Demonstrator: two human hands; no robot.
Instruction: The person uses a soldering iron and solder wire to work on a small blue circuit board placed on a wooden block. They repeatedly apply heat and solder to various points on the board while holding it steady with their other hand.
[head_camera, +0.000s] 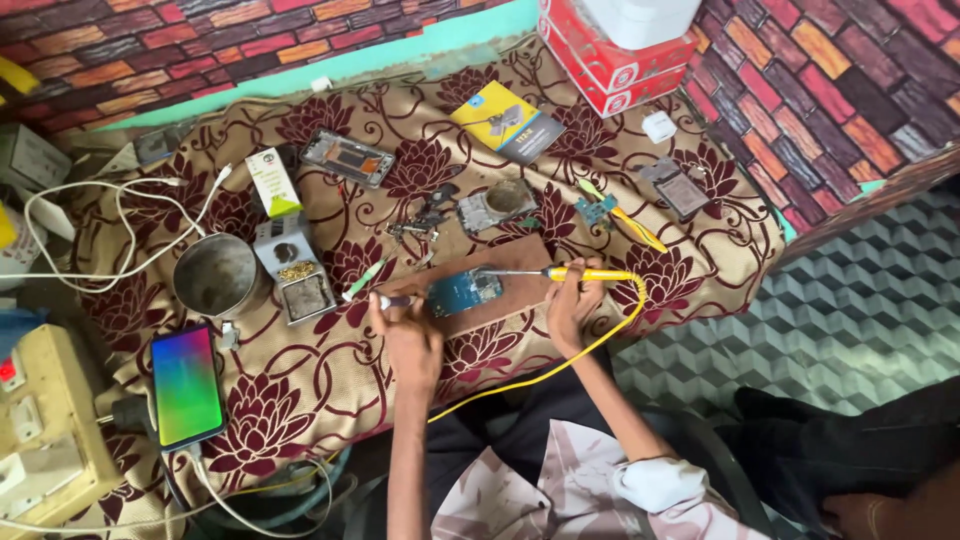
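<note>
Crosswise, yellow soldering iron (560, 272) in right-hand (572, 305) grip, tip leftward; left hand (410, 335) pinching tool (392, 301).

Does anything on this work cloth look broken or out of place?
Yes. Opened phone parts lie scattered: a bare phone frame and a stripped back shell. The right hand holds a yellow soldering iron over a blue circuit board, on a floral cloth.

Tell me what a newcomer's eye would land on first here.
At the middle, the right hand holds a yellow soldering iron to a blue circuit board, which the left hand steadies with a small tool. At lower left, a phone glows with a rainbow screen.
</note>
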